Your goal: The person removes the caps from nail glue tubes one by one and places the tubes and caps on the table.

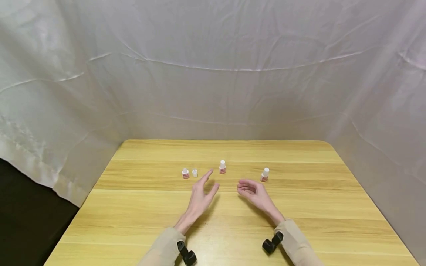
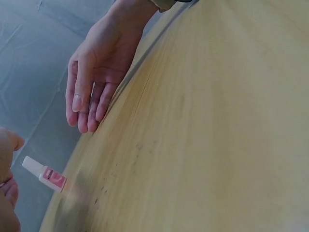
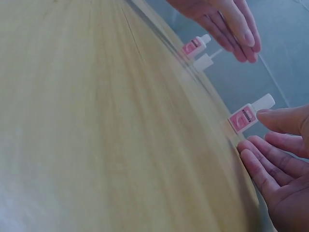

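Note:
Three small white bottles with pink labels stand on the table. The left bottle (image 1: 185, 174) has its cap off, and a white cap (image 1: 195, 173) stands beside it with a thin stem pointing up, plainer in the right wrist view (image 3: 205, 62). A middle bottle (image 1: 222, 167) and a right bottle (image 1: 264, 174) wear their tall white caps. My left hand (image 1: 199, 195) hovers in front of the cap and the middle bottle, thumb and fingers spread, holding nothing. Palm turned inward, my right hand (image 1: 256, 194) is held nearer than the right bottle, its fingers loosely bent around nothing.
The wooden table (image 1: 226, 236) has light yellow grain. Pale grey cloth (image 1: 233, 96) hangs behind it and on both sides. A black area (image 1: 30, 214) lies beyond the left edge. Black wrist cameras (image 1: 187, 254) sit on both beige sleeves (image 1: 294, 236).

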{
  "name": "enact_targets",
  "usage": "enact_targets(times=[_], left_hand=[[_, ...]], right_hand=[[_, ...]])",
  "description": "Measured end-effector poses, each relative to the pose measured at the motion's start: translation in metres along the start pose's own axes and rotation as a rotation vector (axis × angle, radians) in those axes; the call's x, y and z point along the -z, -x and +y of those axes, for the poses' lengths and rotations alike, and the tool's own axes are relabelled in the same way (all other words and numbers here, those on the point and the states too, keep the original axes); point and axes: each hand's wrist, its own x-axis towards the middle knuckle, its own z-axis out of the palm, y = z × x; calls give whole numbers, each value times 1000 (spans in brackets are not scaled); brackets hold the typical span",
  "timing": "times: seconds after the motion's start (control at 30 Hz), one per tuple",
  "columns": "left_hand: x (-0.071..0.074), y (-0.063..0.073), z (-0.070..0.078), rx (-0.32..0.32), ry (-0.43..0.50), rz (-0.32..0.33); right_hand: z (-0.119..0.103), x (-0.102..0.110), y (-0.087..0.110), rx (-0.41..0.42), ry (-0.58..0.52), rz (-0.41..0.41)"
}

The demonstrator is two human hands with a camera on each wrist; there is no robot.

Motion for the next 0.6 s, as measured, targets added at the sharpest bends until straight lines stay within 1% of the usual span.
enact_targets(times=[0.17,0.37,0.5,0.6], left_hand=[[-6,-8,-4,76,9,-44],[-13,-19,-12,174,13,-121],[-18,-26,-17,216,20,-156],[-20,-31,-20,224,39,-158]], right_hand=[[1,0,0,-7,10,-7],[3,0,1,-10,7,-18],[3,0,1,-11,4,-17],[4,-1,0,-11,3,-15]])
